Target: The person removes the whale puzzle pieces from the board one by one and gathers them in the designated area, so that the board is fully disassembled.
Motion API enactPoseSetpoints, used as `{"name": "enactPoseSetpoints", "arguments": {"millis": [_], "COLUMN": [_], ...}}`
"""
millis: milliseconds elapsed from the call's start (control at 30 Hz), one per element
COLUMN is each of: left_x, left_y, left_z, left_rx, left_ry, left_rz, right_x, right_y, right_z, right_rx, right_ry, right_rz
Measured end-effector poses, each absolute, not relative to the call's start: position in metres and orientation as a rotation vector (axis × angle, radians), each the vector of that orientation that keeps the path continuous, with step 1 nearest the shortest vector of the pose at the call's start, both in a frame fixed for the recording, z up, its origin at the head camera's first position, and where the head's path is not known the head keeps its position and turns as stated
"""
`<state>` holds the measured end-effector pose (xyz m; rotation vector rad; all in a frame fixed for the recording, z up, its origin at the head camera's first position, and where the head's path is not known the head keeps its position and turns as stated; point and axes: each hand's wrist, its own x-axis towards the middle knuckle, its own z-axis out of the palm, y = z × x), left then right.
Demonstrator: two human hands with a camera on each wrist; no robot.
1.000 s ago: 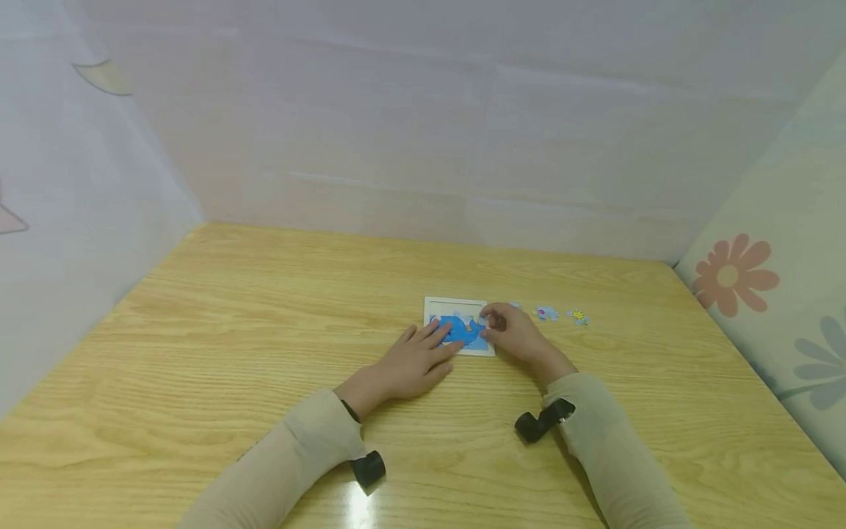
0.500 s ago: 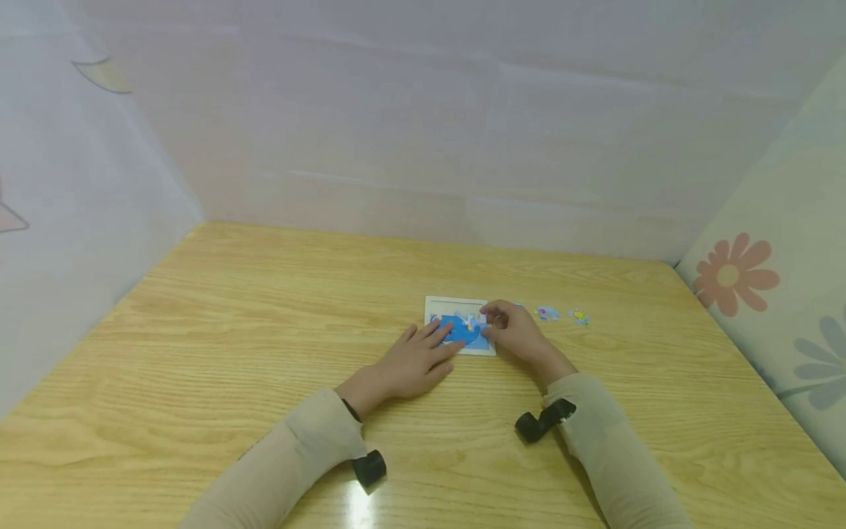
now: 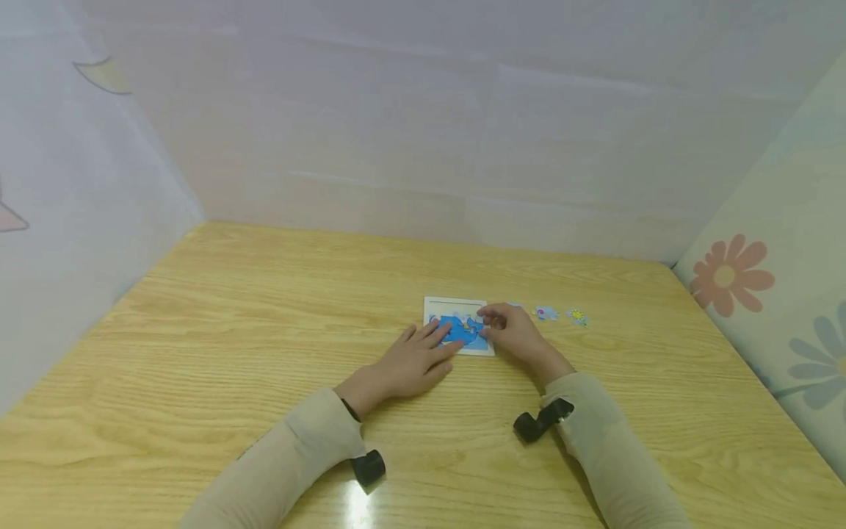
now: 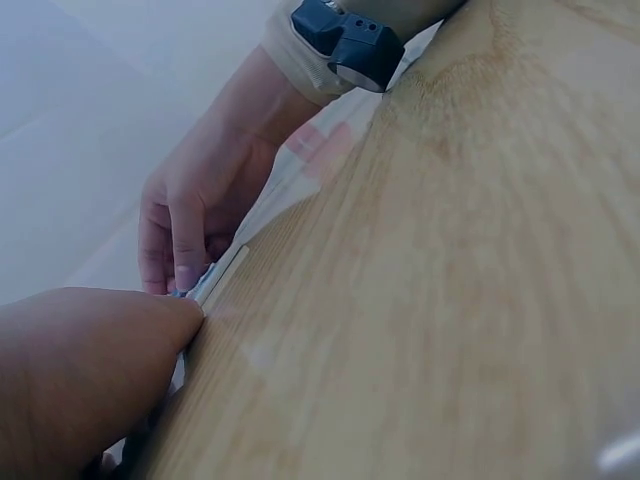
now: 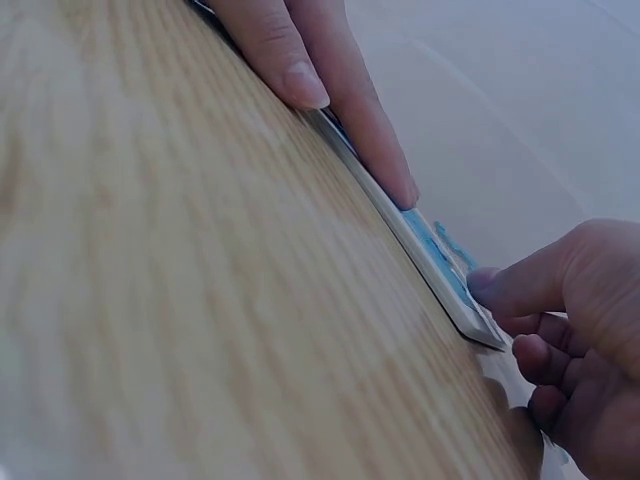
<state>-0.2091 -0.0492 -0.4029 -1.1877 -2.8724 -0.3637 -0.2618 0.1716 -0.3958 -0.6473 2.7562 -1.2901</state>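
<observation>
A small jigsaw puzzle in a white-rimmed tray lies on the wooden table, its picture showing a blue shape. My left hand rests on the puzzle's left part with fingers straight and spread. At the right rim, my right hand pinches a blue jigsaw piece between thumb and fingers. In the right wrist view that piece stands tilted up from the tray surface, close to the thumb tip. The left wrist view shows the right hand reaching down at the tray's edge, the piece mostly hidden.
Loose jigsaw pieces lie in a row right of the tray: one with a pink swirl, one with a yellow sun, and one partly behind the right hand. Pale cloth walls, one with a red flower print, border the table.
The blue piece in my right fingers has shifted and tilted a little over the puzzle. The right fingertips moved slightly left. My left hand stays in place.
</observation>
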Motion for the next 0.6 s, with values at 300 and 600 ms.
{"name": "enactPoseSetpoints", "arguments": {"millis": [300, 600], "left_x": [-0.210, -0.207], "left_y": [-0.048, -0.049], "left_z": [-0.408, -0.407], "left_rx": [-1.189, -1.154], "left_ry": [-2.859, -2.864], "left_rz": [-0.357, -0.394], "right_x": [-0.260, -0.257], "right_y": [0.175, 0.193], "right_z": [-0.387, -0.372], "right_rx": [-0.611, -0.661], "right_ry": [2.689, 2.739], "right_rz": [-1.370, -1.358]}}
